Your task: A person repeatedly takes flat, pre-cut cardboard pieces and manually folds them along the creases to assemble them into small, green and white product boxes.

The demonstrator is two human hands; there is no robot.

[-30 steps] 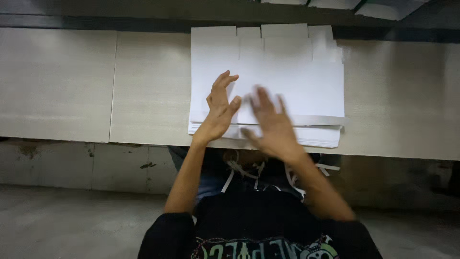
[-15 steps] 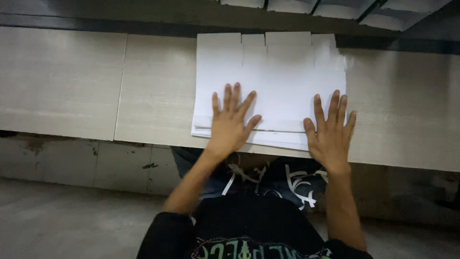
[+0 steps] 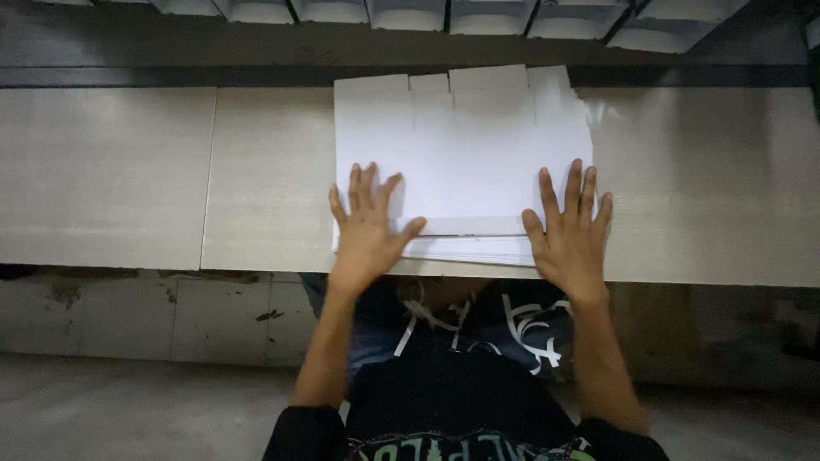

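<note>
Left hand (image 3: 369, 229) and right hand (image 3: 571, 232) are pressing flat, fingers spread, gripping nothing, on the stack of white die-cut cardboard sheets (image 3: 461, 154) (lower sheets already fanning between the palms); uneven pressure risks skewing them off the pale wooden workbench (image 3: 128, 171) edge.

A stack of flat white cardboard package blanks (image 3: 465, 158) lies on the desk (image 3: 128, 179), its near end just at the desk's front edge and its notched flaps toward the far edge. A row of folded white boxes (image 3: 444, 10) stands beyond the far edge. No labels, signs or screens show.
</note>
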